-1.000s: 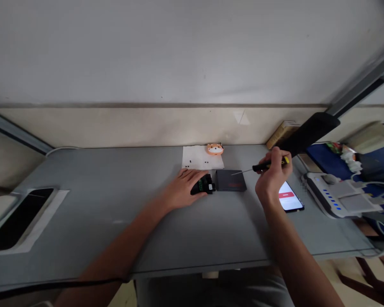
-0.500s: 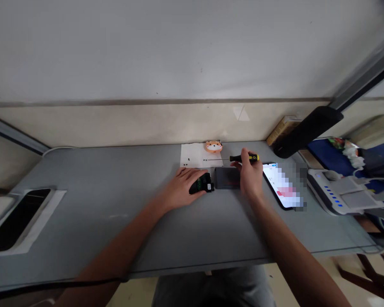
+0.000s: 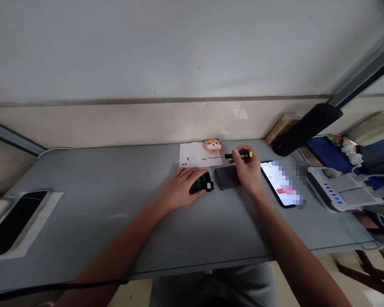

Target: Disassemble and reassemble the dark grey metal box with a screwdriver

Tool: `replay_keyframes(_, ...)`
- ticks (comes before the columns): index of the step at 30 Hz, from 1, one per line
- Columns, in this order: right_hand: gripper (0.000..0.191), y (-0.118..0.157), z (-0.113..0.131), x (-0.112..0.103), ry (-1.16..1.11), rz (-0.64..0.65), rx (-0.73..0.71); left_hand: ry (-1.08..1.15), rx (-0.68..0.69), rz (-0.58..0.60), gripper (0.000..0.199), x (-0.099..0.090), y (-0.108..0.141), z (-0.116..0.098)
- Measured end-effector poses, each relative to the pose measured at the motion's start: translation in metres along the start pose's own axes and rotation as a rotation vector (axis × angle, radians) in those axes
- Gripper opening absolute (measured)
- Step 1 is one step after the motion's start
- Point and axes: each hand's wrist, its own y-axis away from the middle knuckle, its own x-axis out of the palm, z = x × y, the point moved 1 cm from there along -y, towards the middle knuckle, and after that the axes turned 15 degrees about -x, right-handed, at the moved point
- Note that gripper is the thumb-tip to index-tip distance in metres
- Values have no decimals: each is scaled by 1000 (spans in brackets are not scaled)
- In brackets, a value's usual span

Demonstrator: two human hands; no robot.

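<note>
My left hand (image 3: 182,187) is closed around a small black device (image 3: 206,183) with a green circuit board, thumb at its near side and fingers over its far side. In my right hand (image 3: 248,170) is a screwdriver (image 3: 228,156) with a black and yellow handle. Its thin shaft points left, with the tip close to tiny dark screws (image 3: 204,159) on a sheet of white paper (image 3: 192,150). Between the hands lies a dark grey flat case (image 3: 226,177), its right end partly hidden by my right hand.
An orange animal-faced case (image 3: 213,145) rests on the paper's back edge. To the right are a lit phone (image 3: 280,187), a white power strip (image 3: 342,192), a black cylinder (image 3: 307,130) and a book (image 3: 281,128). A dark-screened phone (image 3: 17,224) lies far left.
My right hand has shifted slightly left with the screwdriver, whose tip stays near the screws. The grey case has turned a little, so it lies askew. My left hand keeps its hold.
</note>
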Motion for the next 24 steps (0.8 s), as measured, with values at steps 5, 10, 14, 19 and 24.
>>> replay_keyframes(5, 40, 4, -5, 5, 36, 52, -103, -17, -1, -3, 45, 0, -1, 0)
replay_keyframes(10, 33, 7, -6, 7, 53, 72, -107, -12, -7, 2, 46, 1, -1, 0)
replay_keyframes(14, 33, 7, -3, 8, 17, 57, -98, -1, -3, -10, 48, 1, -1, 0)
replay_keyframes(19, 40, 5, 4, 7, -37, 9, -49, -1, -4, -16, 46, 0, -1, 0)
replay_keyframes(24, 49, 2, 7, 2, -79, -69, 25, -4, -11, -11, 47, -2, -1, 0)
